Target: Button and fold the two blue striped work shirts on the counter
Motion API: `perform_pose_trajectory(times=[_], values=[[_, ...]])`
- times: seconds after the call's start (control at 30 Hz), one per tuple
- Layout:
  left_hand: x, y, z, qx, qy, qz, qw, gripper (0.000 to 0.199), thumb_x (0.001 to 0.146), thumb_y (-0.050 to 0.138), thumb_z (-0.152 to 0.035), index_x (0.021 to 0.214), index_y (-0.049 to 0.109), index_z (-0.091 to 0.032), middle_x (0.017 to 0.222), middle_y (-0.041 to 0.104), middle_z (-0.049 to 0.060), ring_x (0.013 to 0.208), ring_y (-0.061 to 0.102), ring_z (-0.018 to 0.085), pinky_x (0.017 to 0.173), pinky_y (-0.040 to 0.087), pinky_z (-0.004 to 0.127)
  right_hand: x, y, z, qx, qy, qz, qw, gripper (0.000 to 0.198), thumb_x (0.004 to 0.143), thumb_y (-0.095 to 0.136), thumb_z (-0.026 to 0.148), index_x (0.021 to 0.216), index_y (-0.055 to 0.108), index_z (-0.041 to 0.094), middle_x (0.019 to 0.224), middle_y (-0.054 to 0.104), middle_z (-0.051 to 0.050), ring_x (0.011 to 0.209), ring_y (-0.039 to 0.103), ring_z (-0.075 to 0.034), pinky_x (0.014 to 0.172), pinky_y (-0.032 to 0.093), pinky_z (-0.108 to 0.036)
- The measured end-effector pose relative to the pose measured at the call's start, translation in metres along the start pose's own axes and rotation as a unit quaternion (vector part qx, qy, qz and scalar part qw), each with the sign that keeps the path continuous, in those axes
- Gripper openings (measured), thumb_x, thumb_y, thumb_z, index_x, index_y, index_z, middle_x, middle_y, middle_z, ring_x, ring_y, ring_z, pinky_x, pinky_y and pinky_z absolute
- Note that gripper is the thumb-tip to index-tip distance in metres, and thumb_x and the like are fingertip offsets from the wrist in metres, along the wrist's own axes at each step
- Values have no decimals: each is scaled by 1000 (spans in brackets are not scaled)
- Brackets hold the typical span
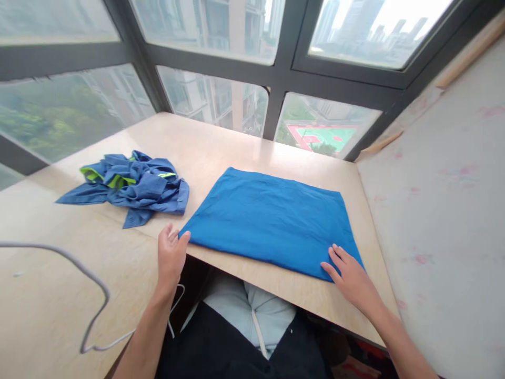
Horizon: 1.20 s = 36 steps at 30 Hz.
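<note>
A blue cloth (272, 221), folded into a broad flat shape, lies in front of me near the table's front edge. Its surface has slight wrinkles. At its near left corner is my left hand (170, 258), with the thumb at the cloth's edge and the fingers apart. My right hand (349, 273) rests palm down over the near right corner, its fingers spread on the fabric. Part of that corner is hidden under the hand. Neither hand grips the cloth.
A crumpled blue garment (148, 184) with lime-green trim lies to the left. A grey cable (89, 273) loops over the left of the wooden table (205, 134). Windows (213, 95) stand behind, and a patterned wall (442, 210) borders the right side.
</note>
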State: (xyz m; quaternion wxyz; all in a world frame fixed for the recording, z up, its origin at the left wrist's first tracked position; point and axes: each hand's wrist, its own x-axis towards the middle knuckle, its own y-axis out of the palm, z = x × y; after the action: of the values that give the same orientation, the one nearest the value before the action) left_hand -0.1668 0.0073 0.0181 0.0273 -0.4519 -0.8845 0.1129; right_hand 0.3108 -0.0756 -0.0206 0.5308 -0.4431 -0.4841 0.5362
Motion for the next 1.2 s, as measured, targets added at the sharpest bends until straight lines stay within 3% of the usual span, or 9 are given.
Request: perform_pose_trajectory(times=[0.13,0.33,0.43,0.57,0.7,0.77,0.9,1.07,1.2], values=[[-18,-18,-20,-290,-189,-60,936,24,78,61,-13,101,56,-18,116,61,9,120,59,20,106,48,36,4,-3,-7,8,1,44,999,52,96,33,53,115,71,23,134,62,-15,133,49,-37,104,39,-66],[-13,-28,-24,-398,-365,44,841,19,84,50,-13,99,59,-10,104,66,17,97,70,24,84,60,36,47,-26,42,111,12,19,994,62,91,37,63,122,68,18,140,56,-17,136,46,-37,110,29,-69],[-5,-19,-20,-396,-369,82,837,14,85,57,-20,95,61,-12,87,68,10,78,71,21,72,62,38,73,-48,87,214,-48,41,975,60,92,40,64,125,67,22,141,57,-13,135,49,-32,113,35,-58],[8,-10,-14,-313,-287,77,902,13,76,71,-14,86,63,-12,72,68,5,60,68,15,58,60,28,101,-66,141,280,-126,61,950,54,94,44,61,124,67,22,139,59,-11,131,53,-29,110,43,-49],[16,-11,-11,-223,-189,52,955,10,77,72,-17,82,67,-10,66,69,6,58,67,15,53,57,24,116,-45,188,235,-206,39,949,53,97,42,55,127,65,19,139,59,-15,130,54,-30,110,43,-50],[17,-13,-10,-200,-160,37,966,11,79,71,-19,79,67,-9,63,68,5,56,66,14,53,56,23,117,-22,207,171,-274,29,946,57,95,47,53,137,57,16,150,45,-17,139,42,-32,114,37,-52],[11,-19,-10,-320,-202,17,925,2,82,65,-11,81,63,-12,77,71,7,69,71,14,68,59,23,110,21,228,74,-326,55,941,66,97,46,54,148,44,13,157,31,-20,147,27,-34,116,30,-56],[-4,-27,-11,-442,-363,174,802,11,89,53,-14,95,62,-12,98,72,13,87,73,20,83,61,37,95,37,225,47,-333,38,941,69,98,41,56,152,35,15,160,26,-18,149,21,-32,119,25,-55],[-15,-14,-15,-419,-339,169,825,17,85,59,-9,101,63,-12,98,73,11,83,72,18,83,60,33,88,30,223,90,-325,63,939,67,98,41,57,151,38,16,159,27,-17,149,21,-32,119,23,-56]])
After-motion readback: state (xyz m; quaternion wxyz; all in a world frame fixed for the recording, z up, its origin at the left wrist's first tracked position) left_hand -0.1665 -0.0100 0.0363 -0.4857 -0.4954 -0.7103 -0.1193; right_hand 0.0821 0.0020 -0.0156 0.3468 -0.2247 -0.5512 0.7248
